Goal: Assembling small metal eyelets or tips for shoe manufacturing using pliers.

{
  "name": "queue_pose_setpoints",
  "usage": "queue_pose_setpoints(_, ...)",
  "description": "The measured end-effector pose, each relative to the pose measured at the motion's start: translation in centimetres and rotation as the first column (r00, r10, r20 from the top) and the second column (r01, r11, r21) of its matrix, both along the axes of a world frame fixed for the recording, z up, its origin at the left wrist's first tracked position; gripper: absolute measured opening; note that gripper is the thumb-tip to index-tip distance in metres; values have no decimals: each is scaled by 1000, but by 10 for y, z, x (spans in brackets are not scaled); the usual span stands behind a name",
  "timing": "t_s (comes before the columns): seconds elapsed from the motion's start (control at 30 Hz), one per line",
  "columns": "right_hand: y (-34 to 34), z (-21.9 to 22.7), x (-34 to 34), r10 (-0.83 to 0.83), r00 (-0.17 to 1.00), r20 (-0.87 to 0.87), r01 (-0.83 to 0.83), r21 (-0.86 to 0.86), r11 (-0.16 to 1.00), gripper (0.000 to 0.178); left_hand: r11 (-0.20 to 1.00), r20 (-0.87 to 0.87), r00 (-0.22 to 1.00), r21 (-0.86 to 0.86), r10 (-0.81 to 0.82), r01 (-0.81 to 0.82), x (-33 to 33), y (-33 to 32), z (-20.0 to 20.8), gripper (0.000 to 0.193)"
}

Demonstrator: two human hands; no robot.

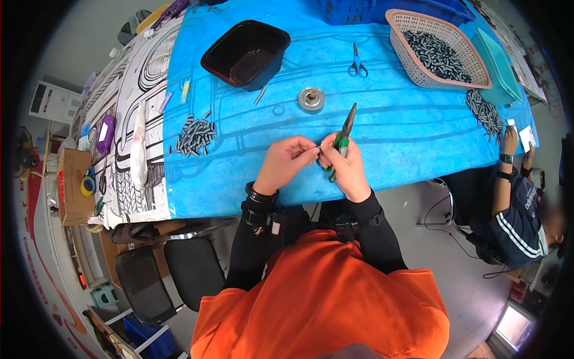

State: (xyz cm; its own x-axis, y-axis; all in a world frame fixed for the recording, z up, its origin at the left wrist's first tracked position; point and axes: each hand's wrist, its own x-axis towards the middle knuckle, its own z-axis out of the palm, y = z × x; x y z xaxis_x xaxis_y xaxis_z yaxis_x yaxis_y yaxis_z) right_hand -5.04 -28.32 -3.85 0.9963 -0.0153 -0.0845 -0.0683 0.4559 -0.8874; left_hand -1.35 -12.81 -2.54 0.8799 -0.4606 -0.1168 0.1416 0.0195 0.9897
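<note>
Holding tapered metal pliers (344, 143) w/ R hand (350, 166); L hand (286, 161) pinched.

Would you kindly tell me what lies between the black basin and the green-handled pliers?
In the head view, a round metal container sits on the blue cover between the black basin and the green-handled pliers held in the right hand.

So you've got a bright orange short-sleeved top (323, 293) on, well below your hands, with snug black sleeves (387, 246) running out from under it almost to both wrists. Right below your left hand (286, 163) there's a black wristband (261, 194), kinda chunky, plus a small white label (275, 228) a bit further down. Below your right hand (353, 170) you've got a black strap (375, 218) around the sleeve. Both hands are gloveless, btw.
</note>
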Motion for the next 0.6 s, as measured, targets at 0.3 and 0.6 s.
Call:
queue_pose_setpoints(0.3,3,-2,3,-42,999,16,40,115,993,4,995,77,993,-28,94,-92,2,-1,-1,8)
queue_pose_setpoints(0.6,-1,-3,2,-1,999,48,-6,153,988,8,820,560,810,372,176,-435,55,-1,43,11)
